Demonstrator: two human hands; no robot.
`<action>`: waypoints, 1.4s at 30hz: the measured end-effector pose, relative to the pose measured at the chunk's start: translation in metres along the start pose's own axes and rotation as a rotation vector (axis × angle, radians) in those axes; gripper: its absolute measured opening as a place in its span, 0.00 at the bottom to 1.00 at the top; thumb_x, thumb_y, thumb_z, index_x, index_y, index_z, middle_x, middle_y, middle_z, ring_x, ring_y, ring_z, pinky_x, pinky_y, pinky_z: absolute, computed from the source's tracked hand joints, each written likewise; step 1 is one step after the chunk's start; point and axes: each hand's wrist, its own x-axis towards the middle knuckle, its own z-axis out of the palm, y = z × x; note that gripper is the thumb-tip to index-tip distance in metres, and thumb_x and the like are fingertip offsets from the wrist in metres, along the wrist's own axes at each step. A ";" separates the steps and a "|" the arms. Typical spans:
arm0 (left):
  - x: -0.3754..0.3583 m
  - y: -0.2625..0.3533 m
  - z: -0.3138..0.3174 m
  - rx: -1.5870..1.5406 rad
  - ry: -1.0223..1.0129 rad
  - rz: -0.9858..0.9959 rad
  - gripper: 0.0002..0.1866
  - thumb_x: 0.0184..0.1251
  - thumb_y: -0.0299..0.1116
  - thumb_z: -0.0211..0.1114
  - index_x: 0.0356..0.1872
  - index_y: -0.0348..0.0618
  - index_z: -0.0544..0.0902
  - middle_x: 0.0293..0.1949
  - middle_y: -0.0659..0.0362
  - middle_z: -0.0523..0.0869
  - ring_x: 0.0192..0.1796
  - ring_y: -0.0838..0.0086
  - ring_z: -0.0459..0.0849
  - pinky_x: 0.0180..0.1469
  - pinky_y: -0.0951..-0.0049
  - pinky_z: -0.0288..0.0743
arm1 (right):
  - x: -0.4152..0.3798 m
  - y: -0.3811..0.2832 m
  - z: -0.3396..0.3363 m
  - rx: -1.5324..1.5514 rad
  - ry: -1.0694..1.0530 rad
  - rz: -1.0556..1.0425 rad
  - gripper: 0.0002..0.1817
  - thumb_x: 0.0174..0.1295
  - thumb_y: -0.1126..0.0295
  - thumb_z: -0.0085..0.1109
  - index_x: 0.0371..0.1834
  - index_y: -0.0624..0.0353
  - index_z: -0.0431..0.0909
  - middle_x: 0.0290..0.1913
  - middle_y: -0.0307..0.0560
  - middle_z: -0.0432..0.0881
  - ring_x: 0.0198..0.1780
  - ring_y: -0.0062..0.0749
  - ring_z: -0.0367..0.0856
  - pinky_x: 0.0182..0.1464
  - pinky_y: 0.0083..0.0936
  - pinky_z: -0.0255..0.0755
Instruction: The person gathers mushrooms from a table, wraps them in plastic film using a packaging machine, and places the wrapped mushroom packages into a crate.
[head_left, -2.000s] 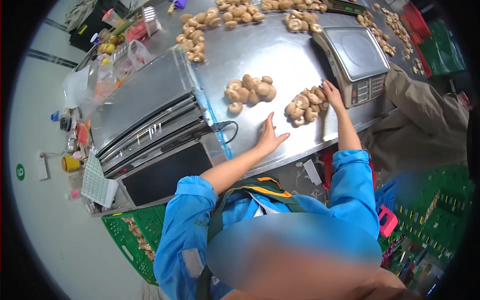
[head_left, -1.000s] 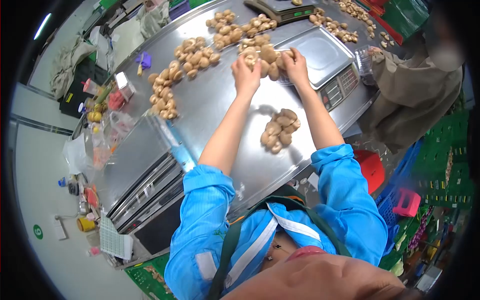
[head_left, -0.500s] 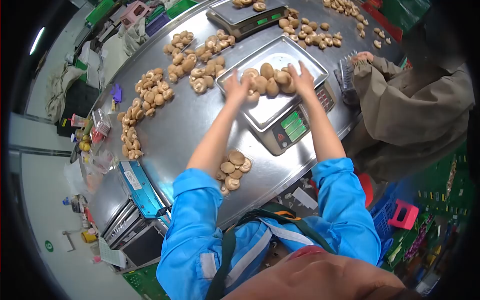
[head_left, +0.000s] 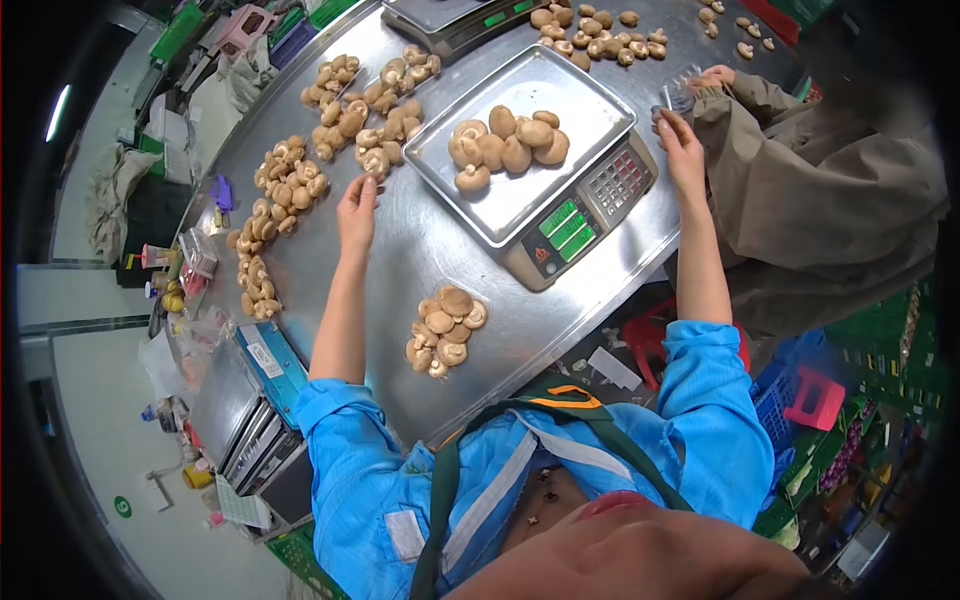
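Observation:
A loose group of shiitake mushrooms point(head_left: 515, 150) lies in the metal tray point(head_left: 425, 150) on top of the digital scale point(head_left: 570, 235), apart from both hands. To the left of the tray is my left hand point(head_left: 358, 208), holding nothing, its fingertips right at the lower edge of a mushroom heap point(head_left: 380, 135). My right hand point(head_left: 682, 152) is past the tray's right side, fingers stretched out beside a clear plastic container point(head_left: 676, 97). Nothing shows in its grasp. Nearer my body, a small pile of mushrooms point(head_left: 445, 328) sits on the steel table point(head_left: 400, 260).
A person in a brown sleeve point(head_left: 800, 190) stands close on the right, with one hand point(head_left: 715, 76) at the plastic container. A second scale point(head_left: 460, 22) stands at the far edge. More mushrooms point(head_left: 280, 190) line the left side, near a blue-edged machine point(head_left: 270, 360).
Both hands have let go of the mushrooms on the tray and moved apart, left hand to the left, right hand to the right. The mushrooms now lie free on the tray.

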 end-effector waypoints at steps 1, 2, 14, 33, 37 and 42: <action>-0.001 0.007 0.009 -0.013 -0.025 0.019 0.16 0.68 0.42 0.53 0.47 0.42 0.78 0.43 0.60 0.82 0.45 0.78 0.78 0.43 0.78 0.68 | 0.001 -0.001 0.008 -0.022 -0.027 0.014 0.22 0.62 0.62 0.54 0.56 0.63 0.70 0.50 0.47 0.77 0.53 0.27 0.73 0.55 0.22 0.64; 0.000 0.011 0.018 -0.010 -0.020 0.017 0.16 0.68 0.42 0.53 0.47 0.42 0.78 0.43 0.60 0.82 0.45 0.78 0.78 0.43 0.78 0.68 | 0.002 -0.002 0.018 -0.019 -0.031 0.017 0.22 0.62 0.62 0.54 0.56 0.63 0.70 0.50 0.47 0.77 0.53 0.27 0.73 0.55 0.22 0.64; 0.036 -0.008 0.114 -0.034 0.000 -0.050 0.26 0.63 0.42 0.58 0.58 0.37 0.67 0.52 0.46 0.73 0.52 0.63 0.75 0.55 0.67 0.68 | 0.013 0.018 0.118 -0.313 -0.174 0.071 0.36 0.54 0.48 0.58 0.59 0.64 0.66 0.57 0.63 0.69 0.58 0.48 0.69 0.59 0.34 0.62; 0.018 -0.024 0.034 0.022 0.243 0.165 0.17 0.61 0.37 0.60 0.48 0.39 0.77 0.44 0.55 0.75 0.47 0.71 0.74 0.53 0.72 0.67 | -0.086 -0.013 0.022 0.919 -0.159 0.140 0.23 0.66 0.54 0.45 0.57 0.60 0.66 0.54 0.57 0.71 0.52 0.39 0.74 0.49 0.30 0.71; 0.015 -0.021 0.033 0.021 0.239 0.156 0.17 0.61 0.37 0.60 0.48 0.39 0.76 0.45 0.56 0.76 0.47 0.72 0.75 0.53 0.72 0.67 | -0.086 0.008 -0.015 1.386 -0.291 0.427 0.19 0.65 0.57 0.44 0.48 0.60 0.72 0.49 0.54 0.73 0.47 0.40 0.73 0.46 0.32 0.71; 0.012 -0.017 0.051 -0.061 0.106 0.116 0.18 0.64 0.38 0.58 0.52 0.39 0.74 0.45 0.59 0.78 0.47 0.77 0.73 0.49 0.78 0.67 | -0.069 0.007 -0.008 1.102 -0.181 0.515 0.10 0.55 0.73 0.57 0.41 0.60 0.75 0.42 0.50 0.75 0.42 0.39 0.73 0.42 0.29 0.72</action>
